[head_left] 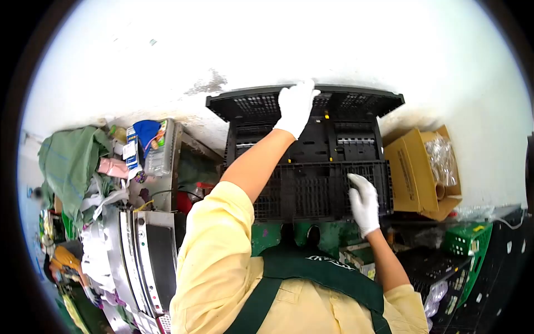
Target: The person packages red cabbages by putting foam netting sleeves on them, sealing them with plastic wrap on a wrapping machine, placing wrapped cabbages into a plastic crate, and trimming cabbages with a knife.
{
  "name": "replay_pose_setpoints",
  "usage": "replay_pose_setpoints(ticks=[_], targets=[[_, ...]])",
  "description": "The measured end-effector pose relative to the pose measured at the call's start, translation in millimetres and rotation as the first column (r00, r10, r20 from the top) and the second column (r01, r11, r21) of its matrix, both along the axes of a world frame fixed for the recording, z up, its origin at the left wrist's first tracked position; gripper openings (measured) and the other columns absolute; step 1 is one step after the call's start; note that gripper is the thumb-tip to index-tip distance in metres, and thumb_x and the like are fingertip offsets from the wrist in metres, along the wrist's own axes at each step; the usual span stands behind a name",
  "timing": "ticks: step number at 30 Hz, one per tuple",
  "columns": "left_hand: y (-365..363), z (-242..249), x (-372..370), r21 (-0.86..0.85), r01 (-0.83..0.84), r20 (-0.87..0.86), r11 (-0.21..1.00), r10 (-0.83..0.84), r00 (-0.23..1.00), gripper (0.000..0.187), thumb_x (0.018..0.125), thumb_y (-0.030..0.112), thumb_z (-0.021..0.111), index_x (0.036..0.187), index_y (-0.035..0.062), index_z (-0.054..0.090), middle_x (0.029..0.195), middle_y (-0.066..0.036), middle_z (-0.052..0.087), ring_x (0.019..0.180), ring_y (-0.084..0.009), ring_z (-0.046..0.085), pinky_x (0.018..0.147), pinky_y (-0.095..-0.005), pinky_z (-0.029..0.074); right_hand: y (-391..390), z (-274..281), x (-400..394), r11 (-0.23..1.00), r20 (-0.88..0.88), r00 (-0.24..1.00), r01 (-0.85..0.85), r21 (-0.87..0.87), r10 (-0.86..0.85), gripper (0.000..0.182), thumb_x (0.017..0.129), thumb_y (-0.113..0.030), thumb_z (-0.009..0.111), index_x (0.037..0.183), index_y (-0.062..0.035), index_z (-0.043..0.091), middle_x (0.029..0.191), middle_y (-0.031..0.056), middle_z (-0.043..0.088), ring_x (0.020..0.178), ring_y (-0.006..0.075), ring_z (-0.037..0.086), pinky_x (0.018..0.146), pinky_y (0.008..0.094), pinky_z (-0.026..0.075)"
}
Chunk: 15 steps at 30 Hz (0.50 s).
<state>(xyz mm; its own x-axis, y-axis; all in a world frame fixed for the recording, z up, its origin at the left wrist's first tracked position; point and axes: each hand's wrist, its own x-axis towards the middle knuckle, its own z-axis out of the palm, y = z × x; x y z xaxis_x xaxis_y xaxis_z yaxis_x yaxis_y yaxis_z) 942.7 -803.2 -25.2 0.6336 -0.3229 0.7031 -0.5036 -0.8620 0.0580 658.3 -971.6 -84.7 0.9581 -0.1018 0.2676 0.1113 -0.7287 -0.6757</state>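
Note:
A black plastic folding crate (308,192) stands in front of me against the wall, with perforated panels and small yellow tabs. Its far panel (250,106) leans toward the wall. My left hand (296,108), in a white glove, is on the top rim of that panel, fingers bent over the edge. Over the right part of the crate's near panel is my right hand (364,206), gloved too, its fingers stretched out and the thumb apart, with nothing in it.
To the crate's right stands an open cardboard box (409,172) with clear plastic wrap. A green crate (467,239) is at the lower right. On the left are a metal-framed machine (156,256), a green cloth (75,158) and cluttered goods. Another person (69,261) is at far left.

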Motion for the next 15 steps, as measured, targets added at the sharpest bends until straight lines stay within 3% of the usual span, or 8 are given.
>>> replay_pose_setpoints(ticks=[3,5,7,9,10,12,13,15], targets=[[9.9,30.0,27.3,-0.244,0.047,-0.31,0.969,-0.124,0.943,0.016,0.086,0.027,0.066,0.087,0.0116,0.062,0.077,-0.009,0.067,0.068,-0.0274,0.066,0.065,-0.0361,0.051,44.8,-35.9,84.3,0.913,0.076,0.986,-0.11,-0.393,0.151,0.042,0.092,-0.03,0.056,0.128,-0.0084,0.058,0.118,0.0162,0.062,0.115,0.0333,0.056,0.104,0.0536,0.037],[10.5,47.0,31.7,-0.305,0.065,-0.571,0.95,-0.237,0.786,0.019,0.088,0.032,0.062,0.089,0.013,0.063,0.083,-0.009,0.068,0.071,-0.0294,0.066,0.068,-0.0381,0.052,49.3,-38.0,100.9,0.873,-0.271,0.953,-0.242,-0.424,0.133,0.048,0.093,-0.041,0.053,0.127,-0.0085,0.059,0.115,0.0158,0.062,0.114,0.0317,0.056,0.104,0.0567,0.036],[19.2,50.6,6.1,-0.226,0.145,-0.524,0.963,-0.246,0.815,0.021,0.089,0.034,0.061,0.09,0.0134,0.063,0.083,-0.009,0.068,0.073,-0.0301,0.066,0.069,-0.0389,0.052,44.0,-16.0,95.1,0.858,-0.192,0.972,-0.211,-0.468,0.134,0.038,0.091,-0.036,0.057,0.115,-0.007,0.064,0.102,0.0151,0.065,0.103,0.0316,0.06,0.097,0.0514,0.042],[38.7,50.9,-37.9,-0.046,0.299,-0.457,0.953,-0.286,0.842,0.024,0.09,0.039,0.059,0.094,0.0147,0.061,0.085,-0.009,0.069,0.077,-0.0328,0.067,0.07,-0.0411,0.053,34.8,39.1,78.7,0.909,-0.088,0.951,-0.309,-0.28,0.296,0.027,0.089,-0.031,0.061,0.097,-0.0055,0.068,0.087,0.0142,0.065,0.086,0.0322,0.063,0.085,0.046,0.047],[38.7,48.2,-40.6,-0.023,0.311,-0.437,0.95,-0.289,0.851,0.025,0.089,0.038,0.059,0.093,0.0136,0.06,0.079,-0.01,0.067,0.074,-0.0319,0.066,0.066,-0.0424,0.053,33.1,37.1,76.5,0.914,0.081,0.946,-0.277,-0.296,0.312,0.022,0.086,-0.027,0.064,0.084,-0.0055,0.068,0.076,0.0125,0.063,0.074,0.0323,0.062,0.075,0.0432,0.048],[68.2,10.6,-93.1,0.533,0.503,-0.422,0.68,-0.302,0.855,0.024,0.084,0.036,0.063,0.088,0.0127,0.06,0.068,-0.005,0.061,0.065,-0.0262,0.065,0.057,-0.0393,0.051,25.5,103.2,31.7,0.843,0.022,0.874,-0.462,-0.275,0.486,0.019,0.084,-0.025,0.065,0.081,-0.0063,0.067,0.075,0.0127,0.062,0.071,0.0316,0.061,0.068,0.0436,0.049],[68.5,14.7,-102.9,0.538,0.494,-0.458,0.683,-0.255,0.851,0.026,0.081,0.038,0.065,0.093,0.0146,0.063,0.076,-0.006,0.063,0.073,-0.0255,0.067,0.061,-0.0389,0.052,26.9,98.1,26.3,0.851,0.121,0.868,-0.431,-0.301,0.482,0.018,0.084,-0.025,0.065,0.079,-0.0072,0.067,0.07,0.0116,0.059,0.069,0.0306,0.06,0.067,0.043,0.048],[91.6,-29.1,-160.4,0.457,0.796,-0.751,0.397,-0.307,0.585,0.035,0.078,0.041,0.069,0.105,0.0183,0.066,0.094,-0.009,0.064,0.091,-0.0259,0.065,0.073,-0.0405,0.053,26.3,117.6,-19.9,0.659,-0.077,0.731,-0.651,-0.376,0.678,0.018,0.084,-0.026,0.064,0.079,-0.0093,0.068,0.065,0.0095,0.057,0.064,0.0282,0.06,0.063,0.0408,0.049]])
